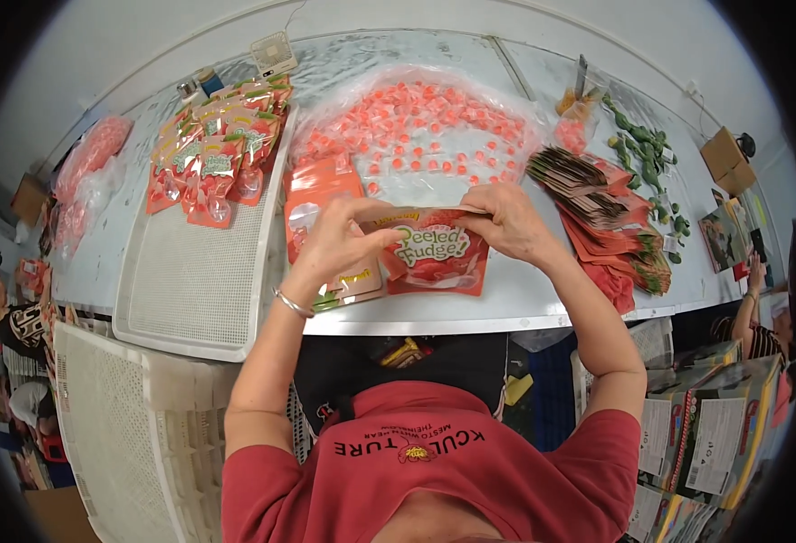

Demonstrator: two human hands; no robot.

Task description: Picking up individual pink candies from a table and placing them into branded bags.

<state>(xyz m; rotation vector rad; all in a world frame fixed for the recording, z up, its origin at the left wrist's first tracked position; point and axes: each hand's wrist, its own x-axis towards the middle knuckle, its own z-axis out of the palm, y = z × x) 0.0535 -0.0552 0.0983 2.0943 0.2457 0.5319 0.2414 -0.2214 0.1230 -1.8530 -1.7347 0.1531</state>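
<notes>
Near the table's front edge, both hands hold a red stand-up pouch (pixel 441 271) upright by its upper part. My left hand (pixel 343 242) has its thumb across the pouch's front left side, with its other fingers partly hidden. At the upper right corner, the fingers of my right hand (pixel 513 223) pinch the rim. Whether anything is inside the pouch, I cannot tell. Beside and behind my left hand lie more red pouches (pixel 324 181). Farther back, small clear-wrapped candies with red centres (pixel 416 113) are heaped and spread on a clear plastic sheet.
At left, a white mesh tray (pixel 190 281) carries a pile of pouches (pixel 212 158). Flat pouches (pixel 588 195) fan out at right, beside green vine-like pieces (pixel 642 145). A small fan (pixel 274 54) stands at the back. Stacked crates (pixel 117 407) flank my left; other people are at both sides.
</notes>
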